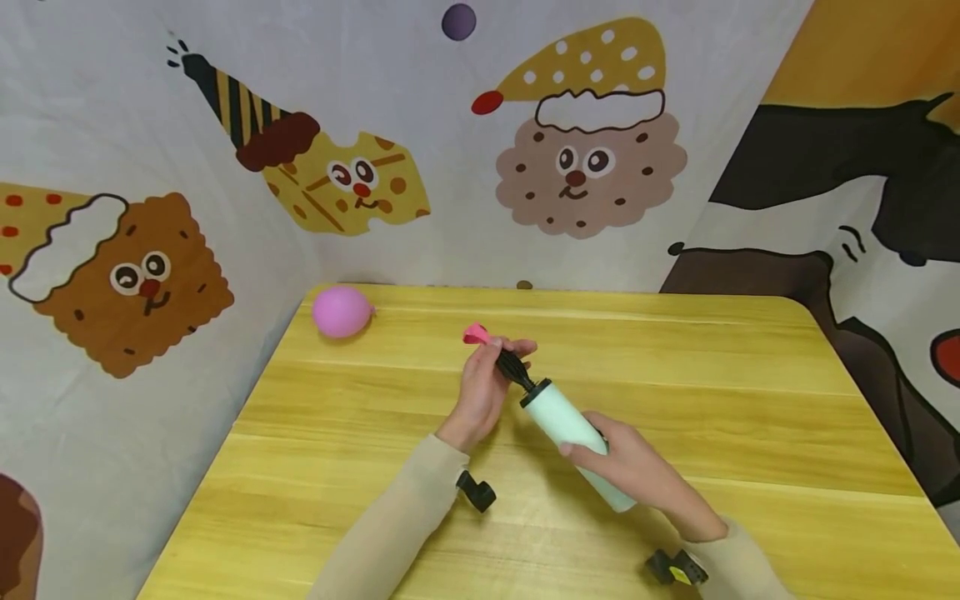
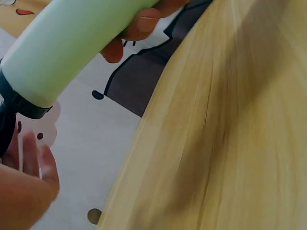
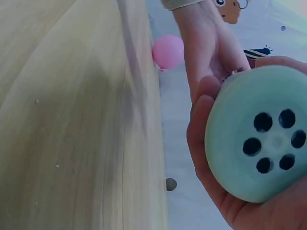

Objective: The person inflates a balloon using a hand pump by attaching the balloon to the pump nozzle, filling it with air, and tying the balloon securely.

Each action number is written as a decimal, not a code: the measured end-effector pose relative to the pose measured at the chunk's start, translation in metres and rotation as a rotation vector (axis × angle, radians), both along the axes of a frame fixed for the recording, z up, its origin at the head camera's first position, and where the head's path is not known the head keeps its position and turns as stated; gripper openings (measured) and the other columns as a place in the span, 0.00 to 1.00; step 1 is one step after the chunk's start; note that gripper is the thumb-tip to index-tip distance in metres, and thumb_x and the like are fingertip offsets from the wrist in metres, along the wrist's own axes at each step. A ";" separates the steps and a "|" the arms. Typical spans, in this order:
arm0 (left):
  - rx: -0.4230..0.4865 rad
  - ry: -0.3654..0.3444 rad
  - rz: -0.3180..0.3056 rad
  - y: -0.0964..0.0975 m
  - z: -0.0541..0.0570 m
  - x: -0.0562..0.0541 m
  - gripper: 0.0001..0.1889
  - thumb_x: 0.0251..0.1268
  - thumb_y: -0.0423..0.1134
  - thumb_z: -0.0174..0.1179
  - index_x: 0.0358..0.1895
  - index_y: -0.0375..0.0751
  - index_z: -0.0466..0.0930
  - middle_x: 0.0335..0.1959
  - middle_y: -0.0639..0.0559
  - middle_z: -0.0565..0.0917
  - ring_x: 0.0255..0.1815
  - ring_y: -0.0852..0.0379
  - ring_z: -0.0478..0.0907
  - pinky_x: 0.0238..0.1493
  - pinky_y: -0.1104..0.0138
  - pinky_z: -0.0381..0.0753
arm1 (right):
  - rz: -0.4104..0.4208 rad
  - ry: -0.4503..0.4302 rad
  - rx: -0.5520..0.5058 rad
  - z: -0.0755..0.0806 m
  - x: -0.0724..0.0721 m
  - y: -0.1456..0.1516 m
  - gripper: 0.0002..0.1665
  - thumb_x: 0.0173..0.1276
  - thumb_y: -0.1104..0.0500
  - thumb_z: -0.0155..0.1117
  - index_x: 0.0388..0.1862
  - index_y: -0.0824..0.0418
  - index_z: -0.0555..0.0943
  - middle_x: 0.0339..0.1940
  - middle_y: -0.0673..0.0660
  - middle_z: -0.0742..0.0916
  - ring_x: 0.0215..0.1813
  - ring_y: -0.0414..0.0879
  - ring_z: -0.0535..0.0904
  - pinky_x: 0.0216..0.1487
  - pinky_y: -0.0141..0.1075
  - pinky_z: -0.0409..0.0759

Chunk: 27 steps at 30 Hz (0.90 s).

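A mint-green balloon pump (image 1: 558, 417) with a black ribbed nozzle end (image 1: 513, 368) is held tilted above the table, its nozzle toward the far left. My right hand (image 1: 637, 467) grips the pump's body; in the right wrist view the fingers wrap around it near the holed base (image 3: 235, 124). At the nozzle tip my left hand (image 1: 482, 387) pinches a limp pink balloon (image 1: 475, 334), with some fingers reaching behind the nozzle. The balloon's neck is hidden by the thumb. The left wrist view shows the pump body (image 2: 72, 43) and part of the left hand (image 2: 29, 187).
An inflated pink balloon (image 1: 342, 312), knotted, lies at the table's far left corner. The wooden table (image 1: 300, 467) meets a cloth backdrop (image 1: 442, 250) printed with cartoon biscuits and cheese. Black cameras sit on both wrists.
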<state>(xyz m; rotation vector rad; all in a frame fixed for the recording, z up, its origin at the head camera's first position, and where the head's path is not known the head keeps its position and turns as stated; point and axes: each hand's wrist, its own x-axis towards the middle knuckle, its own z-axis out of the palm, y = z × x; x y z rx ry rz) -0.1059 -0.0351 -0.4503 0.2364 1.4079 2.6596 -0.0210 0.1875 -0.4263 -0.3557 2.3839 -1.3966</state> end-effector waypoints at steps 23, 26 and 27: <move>-0.895 0.623 0.639 -0.031 0.012 -0.017 0.05 0.70 0.35 0.68 0.42 0.37 0.89 0.38 0.47 0.90 0.39 0.51 0.86 0.42 0.50 0.85 | 0.006 -0.052 -0.141 0.001 -0.005 0.004 0.30 0.79 0.52 0.62 0.66 0.73 0.71 0.37 0.66 0.85 0.36 0.58 0.84 0.31 0.44 0.85; -0.974 0.719 0.660 -0.036 0.013 -0.019 0.04 0.69 0.34 0.69 0.41 0.37 0.89 0.37 0.48 0.90 0.39 0.50 0.87 0.43 0.51 0.85 | -0.002 -0.044 -0.121 0.000 -0.005 0.004 0.32 0.78 0.51 0.62 0.69 0.72 0.70 0.39 0.65 0.85 0.36 0.56 0.84 0.32 0.44 0.85; -1.004 0.746 0.666 -0.037 0.013 -0.020 0.04 0.69 0.34 0.69 0.40 0.38 0.89 0.37 0.48 0.90 0.39 0.50 0.87 0.44 0.53 0.85 | -0.010 -0.041 -0.110 0.000 -0.005 0.004 0.32 0.78 0.50 0.63 0.70 0.71 0.70 0.40 0.64 0.85 0.36 0.55 0.84 0.32 0.44 0.85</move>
